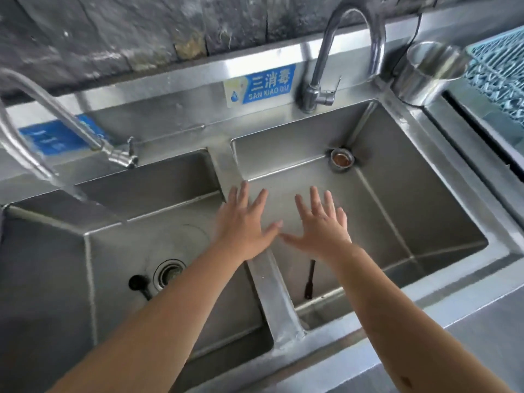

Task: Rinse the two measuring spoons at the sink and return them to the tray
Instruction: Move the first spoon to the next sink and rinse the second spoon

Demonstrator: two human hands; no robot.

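Steel double sink (283, 302), blue "SAN XIAO DU" label (259, 85), left hand (243, 222) and right hand (320, 225) spread, empty.

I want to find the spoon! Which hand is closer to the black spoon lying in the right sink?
Right. The right hand hovers, spread open, just above the black spoon, while the left hand is over the divider, farther left.

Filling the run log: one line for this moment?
left hand: open, empty | right hand: open, empty | black spoons: left basin, right basin | taps: dry
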